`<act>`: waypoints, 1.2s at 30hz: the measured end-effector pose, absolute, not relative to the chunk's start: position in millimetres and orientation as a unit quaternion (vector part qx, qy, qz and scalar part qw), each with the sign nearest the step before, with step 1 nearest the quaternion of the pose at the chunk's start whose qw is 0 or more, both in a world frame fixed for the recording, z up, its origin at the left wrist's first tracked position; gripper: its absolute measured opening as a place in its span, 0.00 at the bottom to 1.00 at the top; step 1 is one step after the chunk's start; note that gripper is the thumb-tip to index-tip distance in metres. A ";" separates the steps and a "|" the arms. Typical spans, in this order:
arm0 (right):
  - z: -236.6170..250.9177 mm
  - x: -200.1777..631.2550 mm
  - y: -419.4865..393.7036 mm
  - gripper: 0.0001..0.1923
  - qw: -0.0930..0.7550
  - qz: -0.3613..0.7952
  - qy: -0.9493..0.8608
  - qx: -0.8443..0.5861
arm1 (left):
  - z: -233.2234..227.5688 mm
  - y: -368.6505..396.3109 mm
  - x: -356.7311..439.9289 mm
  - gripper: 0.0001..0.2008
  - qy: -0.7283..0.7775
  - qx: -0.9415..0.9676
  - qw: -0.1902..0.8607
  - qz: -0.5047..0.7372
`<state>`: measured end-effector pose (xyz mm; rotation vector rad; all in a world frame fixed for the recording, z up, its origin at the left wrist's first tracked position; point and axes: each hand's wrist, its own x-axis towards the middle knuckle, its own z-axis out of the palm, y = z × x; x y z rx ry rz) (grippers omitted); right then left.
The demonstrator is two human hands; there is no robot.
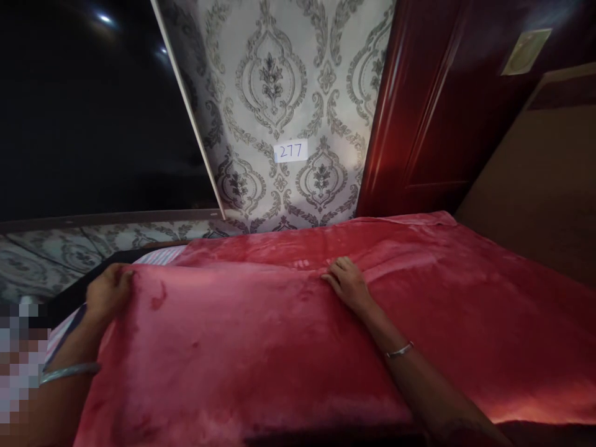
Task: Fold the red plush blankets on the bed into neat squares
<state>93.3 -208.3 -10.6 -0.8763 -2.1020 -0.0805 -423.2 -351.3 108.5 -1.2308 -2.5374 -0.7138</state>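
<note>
One red blanket (pixel 261 347) lies right in front of you and reaches back almost to the wall. Much of it is laid out already: the right side is spread wide, and the left side looks like a smooth layer on top. Your left hand (pixel 109 292) pinches that layer's corner. Your right hand (pixel 347 282) looks closed on the same edge, farther along. So that edge is not let go yet. Just past your right hand, some soft wrinkles are not flat. Past your left hand, a bit of striped cloth (pixel 161 255) is not covered. Farther back are a big dark screen (pixel 93 124), the patterned wall (pixel 272 81) and a red wood panel (pixel 414 124).
</note>
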 end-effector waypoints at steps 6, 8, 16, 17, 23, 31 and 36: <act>-9.4 97.7 -212.2 0.20 0.444 -0.024 -0.812 -0.379 | 114.2 -356.9 -413.6 0.06 -0.847 -0.390 0.083 -0.351; -11.4 97.7 -210.8 0.20 0.451 -0.036 -0.806 -0.381 | 118.0 -359.4 -404.4 0.06 -0.828 -0.367 0.054 -0.420; -10.3 101.5 -212.0 0.20 0.444 -0.034 -0.817 -0.366 | 119.7 -366.6 -387.9 0.12 -0.786 -0.317 -0.030 -0.530; -10.1 103.9 -213.6 0.20 0.441 -0.029 -0.822 -0.359 | 118.4 -365.8 -391.0 0.12 -0.790 -0.327 -0.008 -0.518; -14.4 120.9 -225.6 0.16 0.362 -0.030 -0.875 -0.321 | 110.1 -363.0 -403.0 0.11 -0.815 -0.381 0.101 -0.425; -16.3 130.2 -234.2 0.14 0.330 -0.071 -0.888 -0.313 | 95.9 -381.0 -406.0 0.15 -0.803 -0.379 0.123 -0.444; -19.3 130.7 -237.3 0.16 0.357 -0.099 -0.886 -0.278 | 98.4 -408.5 -409.4 0.22 -0.789 -0.391 0.069 -0.468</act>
